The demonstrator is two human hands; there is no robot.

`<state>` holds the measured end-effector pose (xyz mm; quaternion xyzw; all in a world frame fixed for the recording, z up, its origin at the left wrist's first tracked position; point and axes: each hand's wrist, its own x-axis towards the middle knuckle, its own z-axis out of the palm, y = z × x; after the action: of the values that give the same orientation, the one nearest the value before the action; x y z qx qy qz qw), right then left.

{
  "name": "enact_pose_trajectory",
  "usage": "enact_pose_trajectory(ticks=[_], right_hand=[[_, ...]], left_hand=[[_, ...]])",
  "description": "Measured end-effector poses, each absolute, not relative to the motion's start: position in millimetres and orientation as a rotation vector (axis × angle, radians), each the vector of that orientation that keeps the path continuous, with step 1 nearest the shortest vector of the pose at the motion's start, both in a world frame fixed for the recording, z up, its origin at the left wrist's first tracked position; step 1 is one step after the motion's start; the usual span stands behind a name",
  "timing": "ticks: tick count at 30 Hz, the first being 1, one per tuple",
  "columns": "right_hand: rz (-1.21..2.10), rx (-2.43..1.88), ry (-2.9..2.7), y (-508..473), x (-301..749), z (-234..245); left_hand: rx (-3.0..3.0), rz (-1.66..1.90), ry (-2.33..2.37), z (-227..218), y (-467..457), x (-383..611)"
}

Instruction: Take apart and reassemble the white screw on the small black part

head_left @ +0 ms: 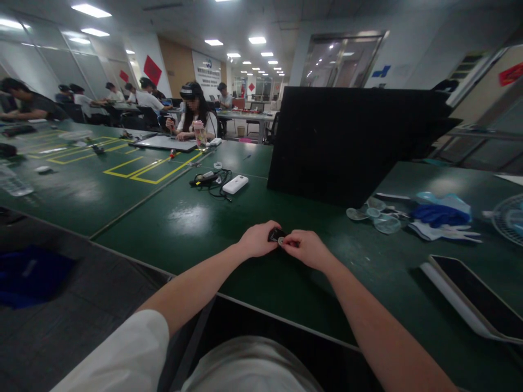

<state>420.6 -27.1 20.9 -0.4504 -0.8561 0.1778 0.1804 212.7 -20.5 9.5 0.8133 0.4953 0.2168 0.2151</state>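
Over the green table (pixel 229 212), close to its front edge, both of my hands meet at a small black object (pixel 275 234). My left hand (pixel 258 240) is closed around it from the left, so much of its shape is hidden. On its near side shows a small round pale piece (pixel 281 240), like a ring or disc. The fingertips of my right hand (pixel 305 247) are pinched together at this round piece. Its exact kind is too small to make out.
A large black panel (pixel 335 141) stands beyond my hands. Clear plastic fan-like blades (pixel 376 215), blue and white gloves (pixel 441 216) and a smartphone (pixel 478 291) lie to the right. A white power bank (pixel 236 184) and black cables (pixel 210 178) lie ahead left. Across sits a person (pixel 196 111).
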Motion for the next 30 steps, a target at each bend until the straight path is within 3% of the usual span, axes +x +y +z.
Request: enact_pose_trajectory(ticks=[7, 25, 30], right_hand=[[0.372, -1.380, -2.347, -25.6, 418.7, 16.1], [0.574, -1.420, -2.264, -24.0, 417.0, 18.4], [0.450, -1.427, -2.327, -29.0, 412.2, 19.7]], left_hand=[[2.247, 0.652, 1.399, 5.0, -16.0, 211.4], [2.239, 0.602, 1.391, 8.6, -17.7, 211.1], [2.267, 0.572, 1.414, 12.3, -19.6, 212.0]])
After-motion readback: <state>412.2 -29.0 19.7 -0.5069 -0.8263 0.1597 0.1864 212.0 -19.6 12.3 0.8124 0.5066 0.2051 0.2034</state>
